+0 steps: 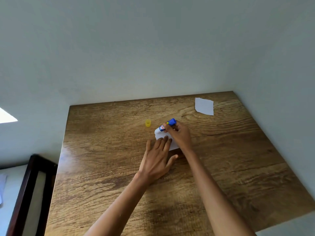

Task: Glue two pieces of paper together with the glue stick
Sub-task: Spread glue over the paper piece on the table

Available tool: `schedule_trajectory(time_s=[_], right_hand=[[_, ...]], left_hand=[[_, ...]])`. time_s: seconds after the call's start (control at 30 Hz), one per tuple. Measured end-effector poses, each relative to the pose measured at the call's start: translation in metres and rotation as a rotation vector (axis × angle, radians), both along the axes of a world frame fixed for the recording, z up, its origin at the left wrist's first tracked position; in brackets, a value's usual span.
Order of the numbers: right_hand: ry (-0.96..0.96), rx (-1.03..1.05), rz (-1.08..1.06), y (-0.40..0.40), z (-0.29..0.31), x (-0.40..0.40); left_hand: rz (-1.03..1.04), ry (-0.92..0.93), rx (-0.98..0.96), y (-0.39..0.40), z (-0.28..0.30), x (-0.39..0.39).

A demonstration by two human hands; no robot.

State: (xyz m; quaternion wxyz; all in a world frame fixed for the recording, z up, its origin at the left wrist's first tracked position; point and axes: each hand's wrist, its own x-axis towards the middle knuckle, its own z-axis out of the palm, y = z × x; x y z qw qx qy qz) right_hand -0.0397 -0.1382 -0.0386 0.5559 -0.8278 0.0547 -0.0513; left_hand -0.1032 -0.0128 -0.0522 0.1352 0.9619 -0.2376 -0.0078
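Two bare forearms reaching in from the near edge of the wooden table [221,167] toward its middle. Left hand [158,155] laid flat, fingers straight and spread, fingertips [166,138] pressing the near part of a small white paper piece [160,135], probably to pin the sheet so it cannot slide or lift under the rubbing. Just beyond, right hand [179,135] curled round a blue and white glue stick [166,125], thumb and fingers gripping the barrel, blue base tilted up and away, open end pointed down at the far left corner of that paper; contact looks likely, though too small to confirm. Held low on the barrel like a crayon, presumably for pressure and control along the paper's edge. Judged as mid-application: glue going on, joining not yet done. Slightly farther and to the left, well apart from the hands, a yellow cap [148,123] standing on the wood, set aside out of the working path. Farthest off, near the far right corner of the table, second white paper piece [204,106] lying flat, untouched, kept away from the glue until needed.
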Motion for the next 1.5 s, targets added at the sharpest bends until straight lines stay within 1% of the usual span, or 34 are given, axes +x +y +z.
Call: schedule_trajectory(time_s=[0.13,0.6,0.8,0.93,1.0,1.07,1.1,1.17,1.23,1.33,1.4,1.5], right_hand=[[0.028,0.015,-0.011,-0.005,0.002,0.002],[0.039,0.106,-0.183,-0.035,0.003,-0.002],[0.056,0.148,-0.296,-0.045,0.002,-0.001],[0.042,0.318,-0.399,-0.048,0.007,0.001],[0.028,0.343,-0.403,-0.046,0.008,-0.001],[0.030,0.353,-0.401,-0.043,0.008,-0.004],[0.035,0.373,-0.404,-0.042,0.007,-0.005],[0.042,0.409,-0.410,-0.040,0.007,-0.007],[0.040,0.418,-0.408,-0.040,0.008,-0.007],[0.034,0.426,-0.404,-0.040,0.009,-0.007],[0.033,0.432,-0.404,-0.039,0.011,-0.006],[0.019,0.444,-0.402,-0.038,0.013,-0.004]], left_hand=[[0.006,-0.008,-0.006,0.000,0.001,0.000],[0.006,0.001,0.034,0.001,0.001,0.000],[0.001,0.000,0.052,-0.001,0.001,0.000],[0.083,-0.014,0.089,-0.012,0.009,-0.001],[0.138,0.009,0.095,-0.021,0.014,0.001],[0.174,0.027,0.044,-0.025,0.017,0.005],[0.167,0.012,0.014,-0.024,0.019,0.008],[0.078,-0.042,-0.018,-0.014,0.020,0.014],[-0.072,-0.064,0.023,0.001,0.020,0.021],[-0.247,-0.010,0.090,0.020,0.019,0.033],[-0.287,0.021,0.106,0.025,0.017,0.037],[-0.236,0.071,0.103,0.018,0.015,0.032]])
